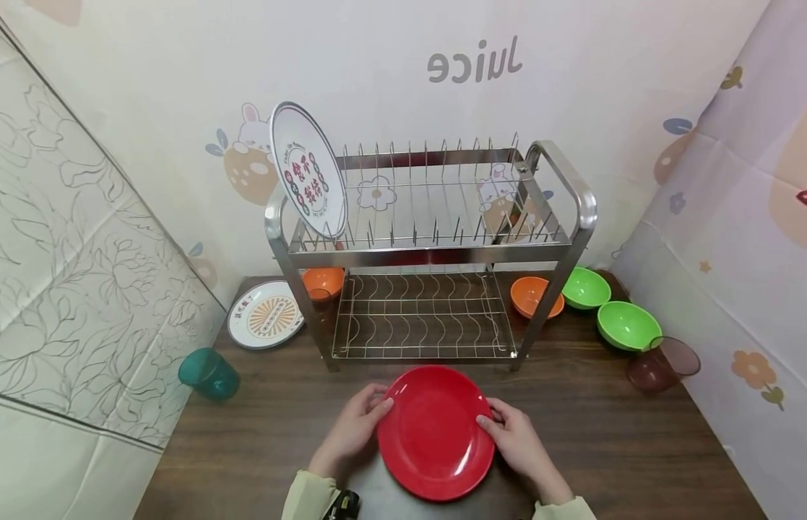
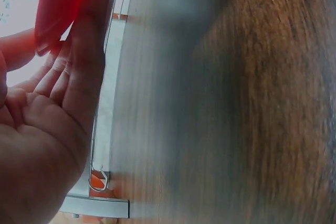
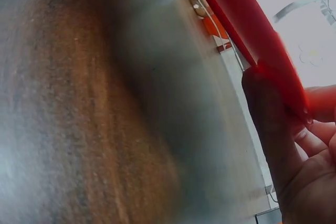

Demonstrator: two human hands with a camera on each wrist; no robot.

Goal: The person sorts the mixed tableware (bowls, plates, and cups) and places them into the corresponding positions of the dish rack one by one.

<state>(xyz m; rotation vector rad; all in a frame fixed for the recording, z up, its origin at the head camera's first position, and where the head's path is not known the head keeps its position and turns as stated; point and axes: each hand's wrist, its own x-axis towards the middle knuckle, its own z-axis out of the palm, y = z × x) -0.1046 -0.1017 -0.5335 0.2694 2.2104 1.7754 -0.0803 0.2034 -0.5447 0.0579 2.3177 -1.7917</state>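
A round red plate (image 1: 436, 433) is held up over the wooden table, in front of the rack. My left hand (image 1: 359, 426) grips its left rim, thumb on the upper face and fingers beneath. On the opposite rim my right hand (image 1: 516, 439) pinches it the same way. The left wrist view shows the plate's edge (image 2: 60, 11) between thumb and fingers, with table surface below. In the right wrist view the plate (image 3: 252, 24) is likewise clasped at its rim. A two-tier metal dish rack (image 1: 429, 256) stands behind; a white printed plate (image 1: 308, 170) leans upright in its upper tier's left end.
Left of the rack lie another white plate (image 1: 266, 315) and a teal cup (image 1: 209, 374). An orange bowl (image 1: 324, 280) shows behind its left leg. To the right are an orange bowl (image 1: 533, 295), green bowls (image 1: 627, 325) and a purple-brown cup (image 1: 659, 366). Fabric walls enclose the table.
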